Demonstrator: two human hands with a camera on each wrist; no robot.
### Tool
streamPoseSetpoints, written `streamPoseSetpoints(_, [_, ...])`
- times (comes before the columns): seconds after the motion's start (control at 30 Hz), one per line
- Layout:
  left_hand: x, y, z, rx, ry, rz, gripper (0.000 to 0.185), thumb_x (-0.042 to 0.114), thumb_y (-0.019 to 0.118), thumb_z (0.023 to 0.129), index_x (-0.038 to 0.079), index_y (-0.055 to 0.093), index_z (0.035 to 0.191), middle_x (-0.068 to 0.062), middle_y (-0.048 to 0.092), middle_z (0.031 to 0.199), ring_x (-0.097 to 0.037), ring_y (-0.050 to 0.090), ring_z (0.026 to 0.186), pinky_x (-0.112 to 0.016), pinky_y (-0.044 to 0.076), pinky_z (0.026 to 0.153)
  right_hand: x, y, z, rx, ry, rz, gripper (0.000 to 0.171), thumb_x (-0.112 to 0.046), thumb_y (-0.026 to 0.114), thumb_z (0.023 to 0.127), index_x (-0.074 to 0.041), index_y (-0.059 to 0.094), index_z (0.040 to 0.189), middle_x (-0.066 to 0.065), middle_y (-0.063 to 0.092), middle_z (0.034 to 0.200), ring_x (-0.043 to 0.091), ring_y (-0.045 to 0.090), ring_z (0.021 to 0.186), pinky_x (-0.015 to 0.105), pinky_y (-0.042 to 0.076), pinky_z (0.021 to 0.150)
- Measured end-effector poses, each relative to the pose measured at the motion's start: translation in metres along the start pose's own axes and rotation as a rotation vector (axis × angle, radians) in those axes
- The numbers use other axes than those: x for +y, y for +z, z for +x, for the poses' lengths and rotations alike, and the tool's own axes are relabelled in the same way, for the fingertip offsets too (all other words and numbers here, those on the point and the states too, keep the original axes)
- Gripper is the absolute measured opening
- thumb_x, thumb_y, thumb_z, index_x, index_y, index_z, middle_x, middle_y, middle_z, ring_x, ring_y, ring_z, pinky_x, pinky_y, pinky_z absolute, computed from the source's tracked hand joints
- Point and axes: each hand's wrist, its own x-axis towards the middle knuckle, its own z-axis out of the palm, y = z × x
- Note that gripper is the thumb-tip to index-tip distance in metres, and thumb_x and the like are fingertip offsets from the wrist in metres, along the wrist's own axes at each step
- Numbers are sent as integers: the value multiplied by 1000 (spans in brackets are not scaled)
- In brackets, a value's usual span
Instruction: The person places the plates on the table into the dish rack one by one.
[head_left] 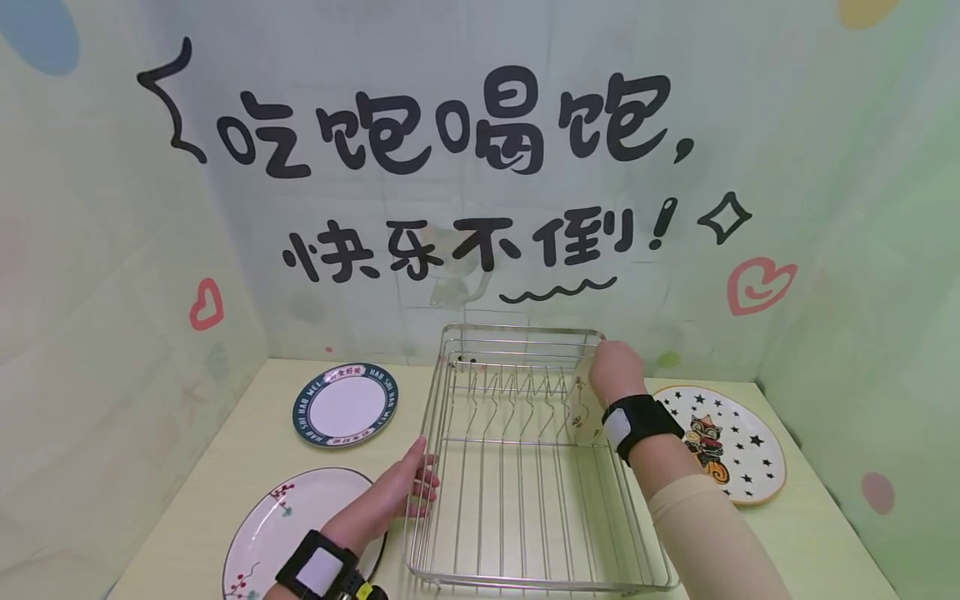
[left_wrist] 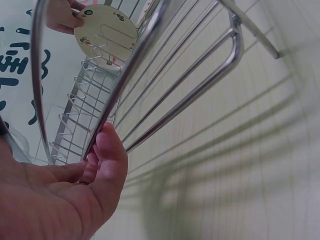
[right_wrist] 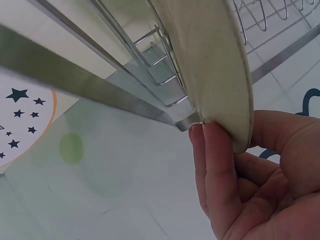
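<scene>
A wire dish rack [head_left: 540, 583] stands on the table in the head view, with a row of upright plate dividers [head_left: 510, 400] toward its back. My left hand [head_left: 390, 493] grips the rack's left side; in the left wrist view its fingers [left_wrist: 111, 155] curl at the metal rail. At the rack's back right corner, my right hand [head_left: 617, 373] pinches the rim of a cream plate [head_left: 583, 412] with small printed motifs. That plate [right_wrist: 215, 75] stands on edge at the right end of the divider row, between thumb and fingers in the right wrist view.
Left of the rack lie a blue-rimmed plate [head_left: 347, 406] and, nearer, a large white plate with a floral print [head_left: 288, 508]. On the right is a white plate with stars and a cartoon animal [head_left: 742, 442]. A printed backdrop [head_left: 480, 192] rises behind the table.
</scene>
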Motion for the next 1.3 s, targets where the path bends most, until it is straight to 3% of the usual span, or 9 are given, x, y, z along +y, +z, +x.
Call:
streamPoseSetpoints(0.17, [1, 0, 0, -5, -1, -4, 84, 63, 21, 96, -9, 36, 136, -11, 50, 91, -21, 52, 76, -33, 49, 61, 1, -1, 0, -32, 14, 8, 24, 3, 42, 91, 10, 65, 96, 27, 65, 92, 34, 65, 73, 41, 51, 55])
streamPoseSetpoints(0.43, [4, -1, -3, -17, -2, -6, 88, 66, 21, 94, -9, 35, 138, -12, 49, 92, -21, 51, 77, -33, 49, 62, 8, -2, 2, -44, 22, 84, 22, 4, 41, 86, 8, 62, 85, 26, 65, 89, 29, 60, 68, 42, 49, 57])
streamPoseSetpoints(0.53, [3, -2, -2, -21, 4, -3, 89, 67, 21, 94, -9, 34, 138, -12, 49, 93, -21, 51, 77, -33, 49, 62, 10, -4, 1, -49, 34, 129, 20, -3, 44, 88, 4, 57, 74, 20, 61, 77, 25, 53, 61, 37, 44, 53])
streamPoseSetpoints(0.63, [1, -2, -1, -30, 10, -2, 91, 69, 22, 93, -9, 34, 138, -11, 49, 92, -21, 51, 76, -32, 49, 62, 14, -8, 0, -81, 67, 174, 29, -18, 47, 93, -2, 51, 69, 13, 53, 69, 22, 48, 57, 32, 39, 51])
streamPoseSetpoints(0.73, [-1, -2, 0, -32, 11, -5, 96, 73, 23, 90, -9, 33, 138, -10, 48, 91, -20, 51, 76, -32, 50, 62, 21, -13, -3, -106, 117, 248, 38, -29, 42, 99, 2, 58, 85, 17, 58, 79, 27, 55, 67, 35, 43, 57])
streamPoseSetpoints(0.9, [-1, -1, 0, -27, 9, -3, 93, 70, 22, 92, -9, 34, 139, -11, 48, 92, -21, 51, 77, -33, 50, 61, 38, -20, -5, -108, 208, 369, 50, -34, 34, 101, 5, 51, 126, 26, 56, 123, 39, 57, 105, 50, 47, 80])
streamPoseSetpoints(1.07, [0, 0, -2, -24, 11, -1, 92, 69, 22, 93, -10, 34, 138, -11, 48, 92, -21, 51, 77, -33, 50, 61, 56, -21, -9, -182, 238, 469, 56, -37, 32, 101, 7, 41, 135, 30, 44, 135, 45, 45, 121, 54, 41, 94])
streamPoseSetpoints(1.2, [0, 0, -2, -26, 13, -4, 92, 69, 23, 93, -10, 33, 139, -12, 48, 92, -21, 51, 77, -33, 50, 61, 70, -13, -14, -236, 245, 545, 60, -39, 31, 102, 8, 36, 138, 31, 41, 136, 43, 47, 117, 49, 47, 86])
streamPoseSetpoints(1.3, [0, 0, -2, -26, 17, -4, 91, 68, 23, 93, -10, 33, 139, -12, 48, 92, -21, 51, 77, -33, 50, 61, 80, -5, -20, -278, 252, 617, 63, -42, 30, 102, 8, 33, 141, 31, 43, 134, 36, 53, 100, 41, 50, 73])
